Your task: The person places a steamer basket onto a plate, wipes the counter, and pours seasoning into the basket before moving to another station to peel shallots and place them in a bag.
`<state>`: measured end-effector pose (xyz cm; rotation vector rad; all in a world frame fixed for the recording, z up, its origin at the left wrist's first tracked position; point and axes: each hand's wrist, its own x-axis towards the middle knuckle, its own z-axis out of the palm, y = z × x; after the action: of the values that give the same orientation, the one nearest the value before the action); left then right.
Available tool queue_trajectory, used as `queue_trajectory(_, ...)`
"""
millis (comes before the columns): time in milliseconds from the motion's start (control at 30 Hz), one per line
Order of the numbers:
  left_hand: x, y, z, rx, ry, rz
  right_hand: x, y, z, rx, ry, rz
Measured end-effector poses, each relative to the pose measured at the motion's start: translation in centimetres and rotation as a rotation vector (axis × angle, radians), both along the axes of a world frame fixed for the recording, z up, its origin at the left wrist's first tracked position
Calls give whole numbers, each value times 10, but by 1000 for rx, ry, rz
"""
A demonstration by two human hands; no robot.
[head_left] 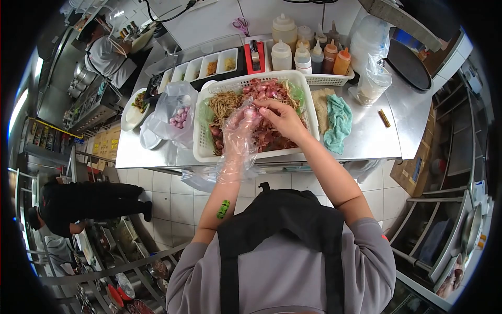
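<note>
Over a white plastic basket point(306, 148), my left hand point(239, 124), in a clear plastic glove, has its fingers wrapped round a pink shallot point(252, 113). My bare right hand point(285, 121) meets it from the right, thumb and fingertips pinched at the same shallot; whether they hold a strip of skin is too small to tell. Unpeeled shallots point(267, 89) and loose reddish skins point(274, 140) fill much of the basket. Dry brown stalks point(226, 103) lie at its left. Left of the basket, an open clear plastic bag point(166, 125) contains peeled shallots point(179, 117).
Squeeze bottles point(281, 56) and a white tray point(327, 79) stand behind the basket. Condiment containers point(211, 65) are at the back left. A teal cloth point(338, 123) lies right, a plate point(132, 118) far left. Two people point(110, 60) work on the left side.
</note>
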<state>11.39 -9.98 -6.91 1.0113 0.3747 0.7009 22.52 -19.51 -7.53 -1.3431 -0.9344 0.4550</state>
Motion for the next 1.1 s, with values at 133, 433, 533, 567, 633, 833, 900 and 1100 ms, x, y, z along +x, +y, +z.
queue_trajectory(133, -2, 3, 2, -121, 54, -15, 0, 0, 2, 3, -38, -20)
queue_trajectory(433, -1, 15, -13, -283, -128, -78, -5, -1, 5, 28, -163, -40)
queue_trajectory(533, 3, 10, -11, -175, -99, -13, -6, -1, 6, 34, -212, -45)
queue_trajectory(567, 2, 9, -9, -176, -98, -13, -5, -2, 8, 20, -171, -51)
queue_trajectory(633, 1, 6, -3, -169, -38, 6, -5, -2, 9, 4, -130, -57)
queue_trajectory(833, -1, 12, -10, -211, -187, -21, -3, -3, 10, -36, -84, -88)
queue_trajectory(900, -7, 13, -8, -247, -177, -70, 3, -2, 5, -9, -86, -166)
queue_trajectory(1100, -1, 6, 3, -275, -192, -43, 3, -6, 9, -190, -66, -76)
